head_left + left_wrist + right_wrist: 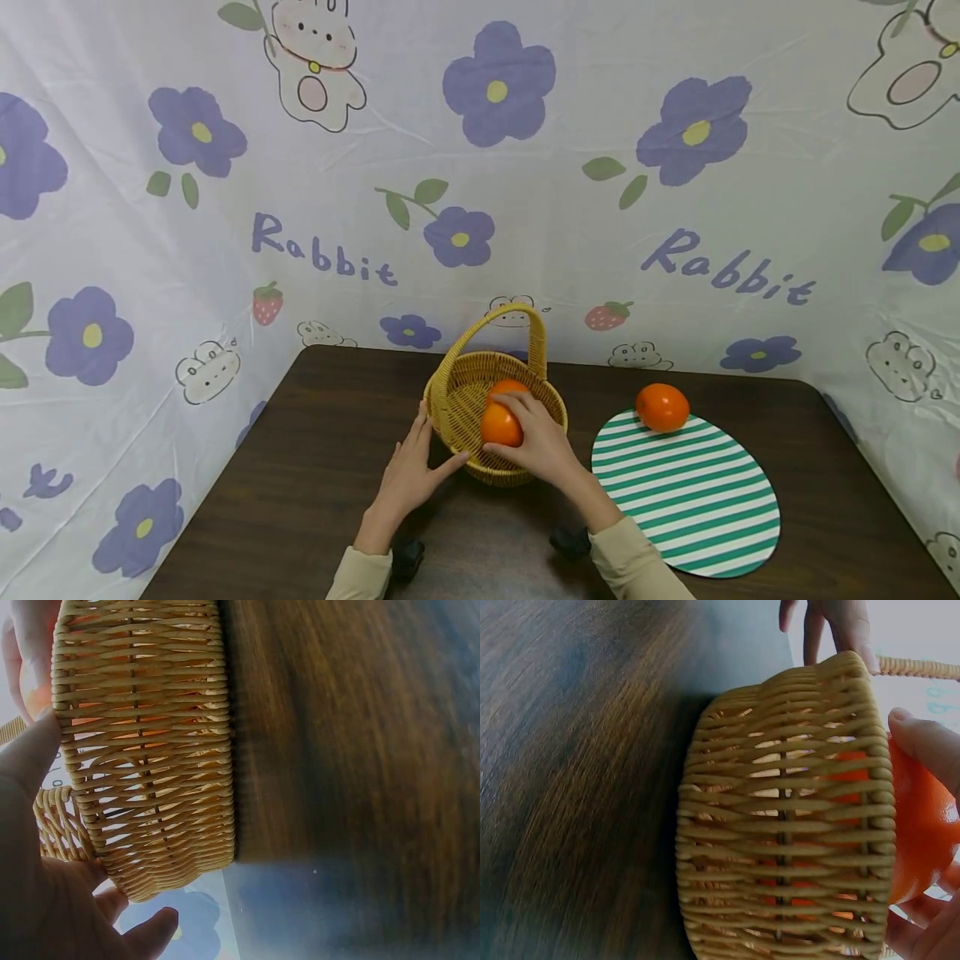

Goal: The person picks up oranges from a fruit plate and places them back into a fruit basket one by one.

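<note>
A yellow wicker basket with a tall arched handle stands on the dark table. My right hand grips an orange just inside the basket's right side, thumb near, fingers over the top. Another orange shows behind it in the basket, partly hidden by the hand. In the right wrist view the gripped orange sticks up above the woven rim. My left hand rests against the basket's left side, fingers spread and thumb on the near rim; in the left wrist view its thumb touches the rim.
Right of the basket lies an oval mat with green and white stripes. One more orange sits on its far edge. A patterned cloth hangs behind the dark wooden table and along its sides.
</note>
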A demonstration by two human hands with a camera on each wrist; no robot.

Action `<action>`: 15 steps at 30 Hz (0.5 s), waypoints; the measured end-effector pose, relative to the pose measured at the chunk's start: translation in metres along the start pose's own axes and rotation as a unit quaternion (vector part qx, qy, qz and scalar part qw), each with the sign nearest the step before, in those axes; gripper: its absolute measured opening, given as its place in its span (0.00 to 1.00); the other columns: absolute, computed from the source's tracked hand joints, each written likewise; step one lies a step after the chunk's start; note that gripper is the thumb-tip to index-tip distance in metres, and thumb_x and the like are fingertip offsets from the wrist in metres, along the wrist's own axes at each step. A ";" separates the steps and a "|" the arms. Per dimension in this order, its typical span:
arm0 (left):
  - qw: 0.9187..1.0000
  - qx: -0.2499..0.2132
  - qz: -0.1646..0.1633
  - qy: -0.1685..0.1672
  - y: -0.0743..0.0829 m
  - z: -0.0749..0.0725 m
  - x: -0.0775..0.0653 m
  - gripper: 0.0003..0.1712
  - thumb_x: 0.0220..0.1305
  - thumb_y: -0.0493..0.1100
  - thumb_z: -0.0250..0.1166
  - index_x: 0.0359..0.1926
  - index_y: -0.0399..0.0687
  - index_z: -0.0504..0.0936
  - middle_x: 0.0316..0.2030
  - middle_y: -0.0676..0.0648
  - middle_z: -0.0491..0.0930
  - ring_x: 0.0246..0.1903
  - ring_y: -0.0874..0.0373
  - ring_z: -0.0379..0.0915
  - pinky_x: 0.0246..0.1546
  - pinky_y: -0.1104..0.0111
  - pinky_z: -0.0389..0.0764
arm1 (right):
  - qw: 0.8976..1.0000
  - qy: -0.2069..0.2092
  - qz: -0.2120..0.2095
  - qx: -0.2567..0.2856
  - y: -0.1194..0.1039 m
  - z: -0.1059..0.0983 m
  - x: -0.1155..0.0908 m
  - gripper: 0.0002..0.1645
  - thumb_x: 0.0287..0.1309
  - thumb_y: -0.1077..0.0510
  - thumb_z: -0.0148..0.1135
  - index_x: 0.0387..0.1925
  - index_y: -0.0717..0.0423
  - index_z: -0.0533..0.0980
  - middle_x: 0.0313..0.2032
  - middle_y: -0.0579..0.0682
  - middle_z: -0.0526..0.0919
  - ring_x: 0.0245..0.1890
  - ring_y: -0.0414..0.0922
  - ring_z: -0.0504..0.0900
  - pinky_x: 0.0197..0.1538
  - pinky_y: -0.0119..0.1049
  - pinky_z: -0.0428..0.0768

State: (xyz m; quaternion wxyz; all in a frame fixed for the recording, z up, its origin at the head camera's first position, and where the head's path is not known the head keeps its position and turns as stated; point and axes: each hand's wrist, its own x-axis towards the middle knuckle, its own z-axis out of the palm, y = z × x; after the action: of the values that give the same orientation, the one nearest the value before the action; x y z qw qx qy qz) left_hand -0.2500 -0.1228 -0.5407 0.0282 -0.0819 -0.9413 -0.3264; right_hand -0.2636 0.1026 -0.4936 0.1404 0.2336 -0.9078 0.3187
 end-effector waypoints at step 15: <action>1.000 0.004 0.003 0.002 -0.001 0.001 0.000 0.58 0.50 0.78 0.52 0.73 0.53 0.44 0.73 0.51 0.36 0.70 0.49 0.46 0.65 0.42 0.48 | 0.998 -0.035 -0.022 -0.041 -0.004 0.021 0.014 0.43 0.42 0.41 0.72 0.60 0.50 0.70 0.55 0.53 0.71 0.54 0.53 0.71 0.49 0.52 0.77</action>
State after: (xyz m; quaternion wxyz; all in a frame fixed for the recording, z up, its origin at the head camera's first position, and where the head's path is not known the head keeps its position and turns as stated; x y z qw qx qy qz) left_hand -0.2504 -0.1228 -0.5422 0.0316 -0.0837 -0.9424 -0.3224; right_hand -0.2761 0.0820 -0.5015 0.1249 0.2589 -0.9192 0.2693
